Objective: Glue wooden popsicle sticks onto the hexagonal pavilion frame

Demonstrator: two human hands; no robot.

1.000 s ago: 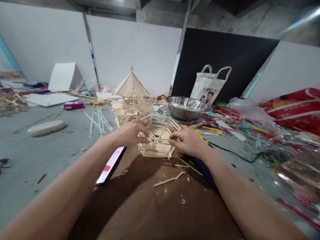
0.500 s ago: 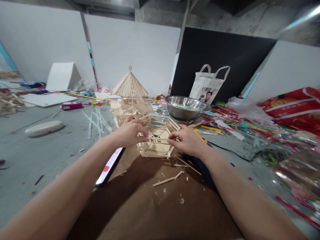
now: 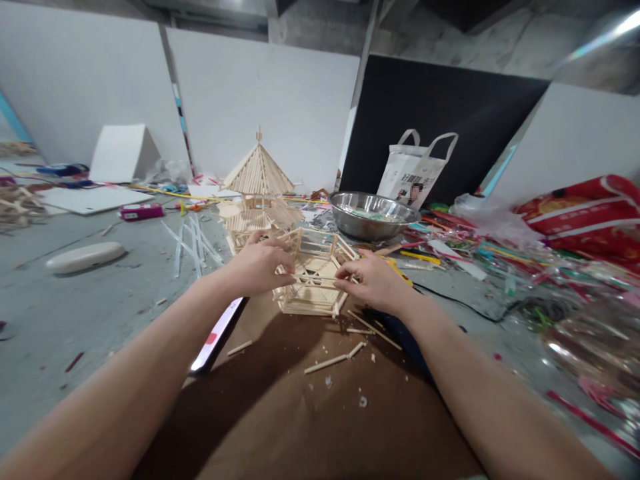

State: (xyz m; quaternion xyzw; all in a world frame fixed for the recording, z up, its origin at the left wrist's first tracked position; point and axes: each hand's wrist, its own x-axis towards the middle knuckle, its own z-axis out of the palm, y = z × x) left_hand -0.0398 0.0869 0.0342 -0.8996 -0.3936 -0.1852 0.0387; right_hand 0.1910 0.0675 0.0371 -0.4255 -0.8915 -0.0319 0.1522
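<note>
A hexagonal frame of thin wooden sticks stands between my hands, with a floor of sticks and low railings. My left hand is at its left side, thumb and fingers pinched on one end of a thin wooden stick. At the right side, my right hand pinches the other end of this stick, which lies level across the near side of the frame. My fingers partly hide both stick ends. Right behind is a pavilion model of sticks with a pointed roof.
A phone lies by my left forearm. Loose stick pieces and crumbs lie on the brown surface. Behind are a steel bowl and a white bag. White glue sticks lie left, coloured scraps right.
Both hands keep their pinch on the stick and hold almost the same place. The whole view has shifted very slightly.
</note>
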